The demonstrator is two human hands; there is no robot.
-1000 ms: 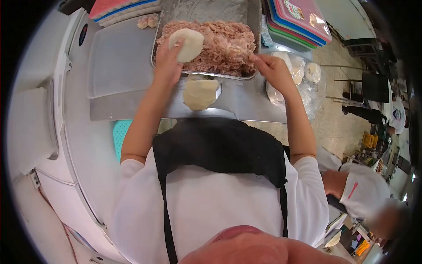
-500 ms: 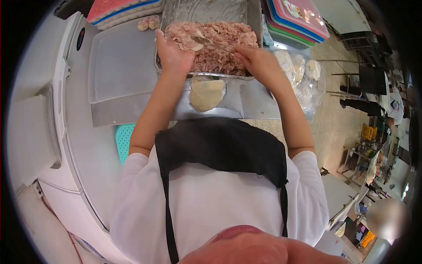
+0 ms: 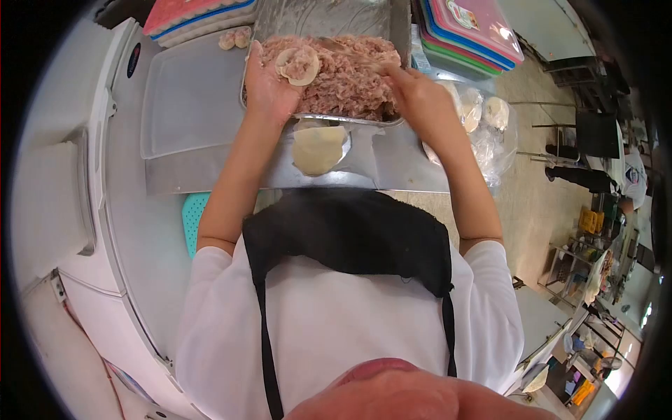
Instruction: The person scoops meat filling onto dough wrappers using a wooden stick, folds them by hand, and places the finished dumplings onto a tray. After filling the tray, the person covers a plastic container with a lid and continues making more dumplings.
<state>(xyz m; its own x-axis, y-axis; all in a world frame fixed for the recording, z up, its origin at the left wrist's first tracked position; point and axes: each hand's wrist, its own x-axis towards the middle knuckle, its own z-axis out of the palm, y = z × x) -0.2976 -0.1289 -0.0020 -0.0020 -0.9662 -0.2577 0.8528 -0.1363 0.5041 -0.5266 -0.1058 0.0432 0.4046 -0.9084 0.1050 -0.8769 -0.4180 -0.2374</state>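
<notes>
My left hand (image 3: 269, 91) holds a round dumpling wrapper (image 3: 285, 70) over the near left side of a metal pan (image 3: 322, 17). A lump of ground meat filling (image 3: 301, 64) sits on that wrapper. Fingers closed, my right hand (image 3: 422, 98) grips a slim metal spatula-like tool (image 3: 341, 47); its far end is blurred against the ground meat (image 3: 350, 87) in the pan. Between my forearms, a stack of pale wrappers (image 3: 317, 155) lies at the table's near edge.
Two filled dumplings (image 3: 234, 38) sit on a translucent tray (image 3: 192, 105) at left. Stacked coloured trays (image 3: 469, 38) stand at back right, near bagged wrappers (image 3: 483, 133). A white refrigerator (image 3: 133, 210) borders the left side. Another person (image 3: 633, 175) is in the background at right.
Filling now sits as a lump on the wrapper in my left hand. My right hand has drawn the tool away from the wrapper, to the right over the meat.
</notes>
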